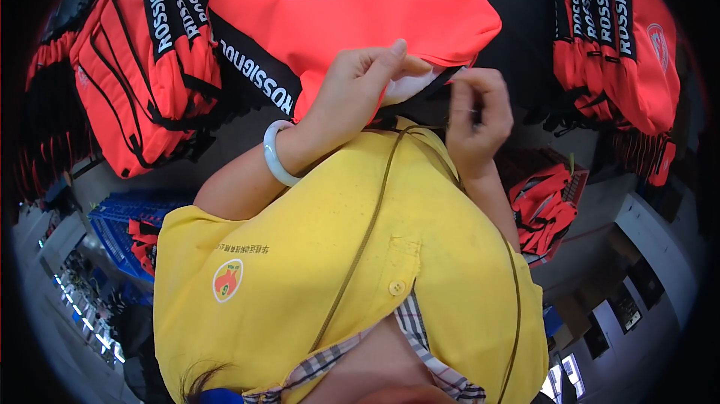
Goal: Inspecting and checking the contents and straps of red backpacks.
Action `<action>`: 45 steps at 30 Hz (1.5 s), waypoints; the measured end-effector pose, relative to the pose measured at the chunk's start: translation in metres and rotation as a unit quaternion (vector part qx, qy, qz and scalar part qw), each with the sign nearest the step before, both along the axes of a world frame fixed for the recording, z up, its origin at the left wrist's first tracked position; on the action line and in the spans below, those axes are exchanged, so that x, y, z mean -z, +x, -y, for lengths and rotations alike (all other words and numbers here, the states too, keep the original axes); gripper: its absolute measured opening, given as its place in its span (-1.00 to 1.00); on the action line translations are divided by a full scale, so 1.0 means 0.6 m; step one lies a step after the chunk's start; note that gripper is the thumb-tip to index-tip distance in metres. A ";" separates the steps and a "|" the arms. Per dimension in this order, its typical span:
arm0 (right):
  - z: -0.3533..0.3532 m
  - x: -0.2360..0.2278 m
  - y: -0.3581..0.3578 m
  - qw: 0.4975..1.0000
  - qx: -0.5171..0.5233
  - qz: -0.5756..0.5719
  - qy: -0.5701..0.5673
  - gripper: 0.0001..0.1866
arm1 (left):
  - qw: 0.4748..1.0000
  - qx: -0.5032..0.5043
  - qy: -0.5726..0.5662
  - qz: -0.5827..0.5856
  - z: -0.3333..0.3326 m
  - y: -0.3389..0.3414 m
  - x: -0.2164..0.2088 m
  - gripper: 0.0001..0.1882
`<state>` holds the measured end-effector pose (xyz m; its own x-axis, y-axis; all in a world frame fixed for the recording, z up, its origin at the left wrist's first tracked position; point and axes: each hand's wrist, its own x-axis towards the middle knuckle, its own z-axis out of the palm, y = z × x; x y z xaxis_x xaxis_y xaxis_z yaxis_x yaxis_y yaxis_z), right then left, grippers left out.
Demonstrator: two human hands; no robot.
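Note:
A bright red-orange bag (405, 3) with a white shield emblem and a black, white-lettered side band lies in front of me. At its near edge, a fold shows white lining (409, 88) and a black trim. My left hand (356, 89), with a pale bangle at the wrist, is closed on the bag's near edge, thumb uppermost; some fingertips are hidden by the fabric. Just right of that edge, my right hand (480, 115) is raised with curled fingers pinched together, slightly blurred. Whatever it may hold is too small to make out.
Stacked red-and-black backpacks (142, 67) stand at the left, and more red bags (622, 44) at the right. Below the table level are a blue crate (120, 228) on the left and a red crate (574, 205) with red fabric pieces (541, 209) on the right.

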<state>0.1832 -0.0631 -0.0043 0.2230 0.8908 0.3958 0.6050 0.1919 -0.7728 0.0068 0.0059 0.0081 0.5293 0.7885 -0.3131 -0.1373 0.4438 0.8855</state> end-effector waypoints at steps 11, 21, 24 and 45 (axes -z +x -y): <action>0.264 0.140 0.183 0.882 0.275 0.010 -0.383 -0.70 | 0.999 0.007 -0.041 -0.027 -0.029 -0.019 -0.006 -0.56; 0.126 0.032 0.071 0.960 0.158 -0.125 -0.196 -0.77 | 0.999 -0.007 -0.038 -0.002 -0.047 -0.016 -0.017 -0.56; 0.070 -0.010 0.025 0.987 0.057 -0.073 -0.131 -0.83 | 1.000 -0.009 -0.025 0.004 -0.048 -0.018 -0.021 -0.57; -0.004 -0.042 -0.008 0.984 0.080 -0.098 -0.125 -0.74 | 0.999 -0.016 -0.017 0.049 -0.046 -0.033 -0.015 -0.63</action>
<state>0.1782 -0.0605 0.0208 0.4178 0.9025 0.1050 0.4470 -0.1035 -0.8885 -0.0130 0.0334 0.0169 0.5340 0.7950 -0.2879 -0.2370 0.4676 0.8516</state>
